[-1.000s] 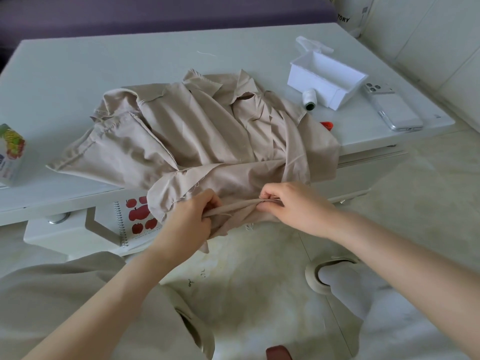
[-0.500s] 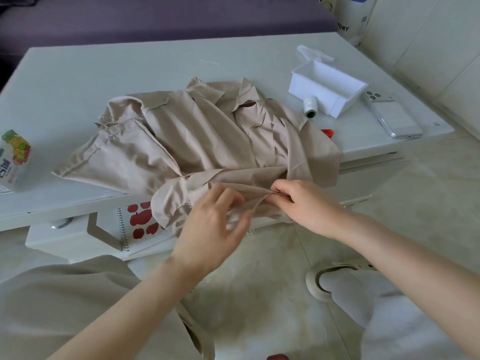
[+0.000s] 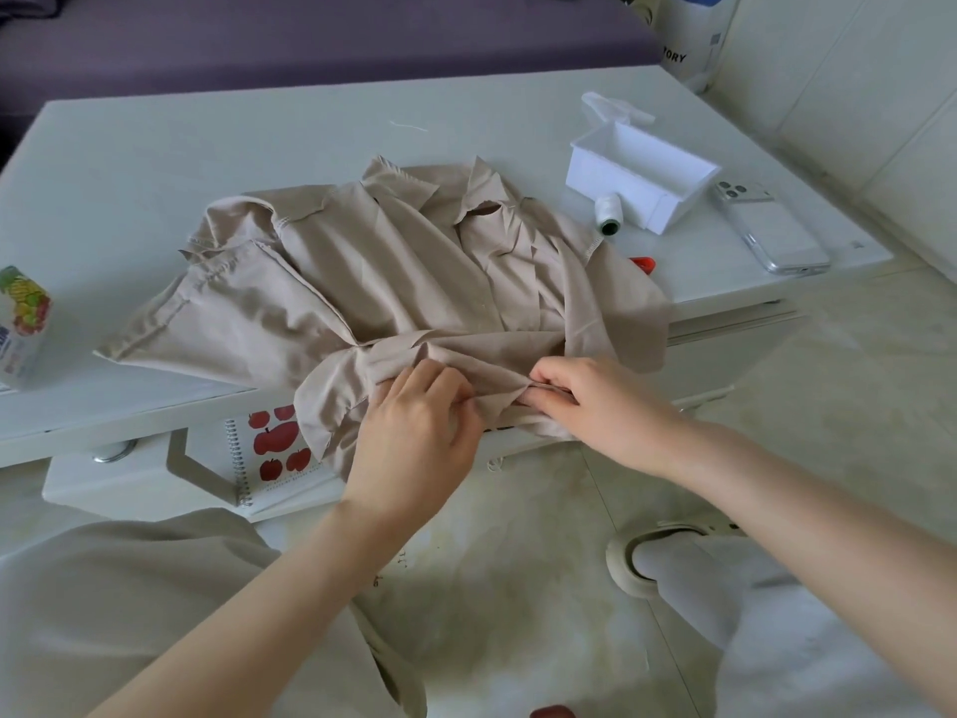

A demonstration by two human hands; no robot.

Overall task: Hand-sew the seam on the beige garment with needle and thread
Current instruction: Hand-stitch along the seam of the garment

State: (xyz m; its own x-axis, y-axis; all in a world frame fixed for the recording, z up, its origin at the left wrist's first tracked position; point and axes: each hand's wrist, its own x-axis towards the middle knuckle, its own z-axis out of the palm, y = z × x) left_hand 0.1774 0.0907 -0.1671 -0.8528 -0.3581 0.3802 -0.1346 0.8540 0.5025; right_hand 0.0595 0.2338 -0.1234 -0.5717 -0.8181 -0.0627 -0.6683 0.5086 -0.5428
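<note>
- Since half a second ago the left hand (image 3: 414,432) has closed its spread fingers back onto the beige garment (image 3: 388,282), close to the right hand (image 3: 585,401).
- One printed carton (image 3: 20,323) stands at the left edge of the table (image 3: 155,163), cut off by the frame.
- One spiral notebook (image 3: 274,453) with red apples lies on the shelf under the tabletop, its right side hidden behind hanging cloth.
- One garment lies crumpled on the tabletop, its near edge drooping over the front.
- Two hands work at that drooping edge. The left curls its fingers into the cloth, fingertips partly lost in the folds. The right pinches a narrow fold between thumb and fingers.
- Needle and sewing thread are too fine to make out in either hand.
- One spool (image 3: 607,216) of thread sits just beside one open white box (image 3: 642,184).
- One red object (image 3: 643,263) peeks from under the garment, mostly hidden.
- One phone (image 3: 771,230) lies face down near the table's right edge.
</note>
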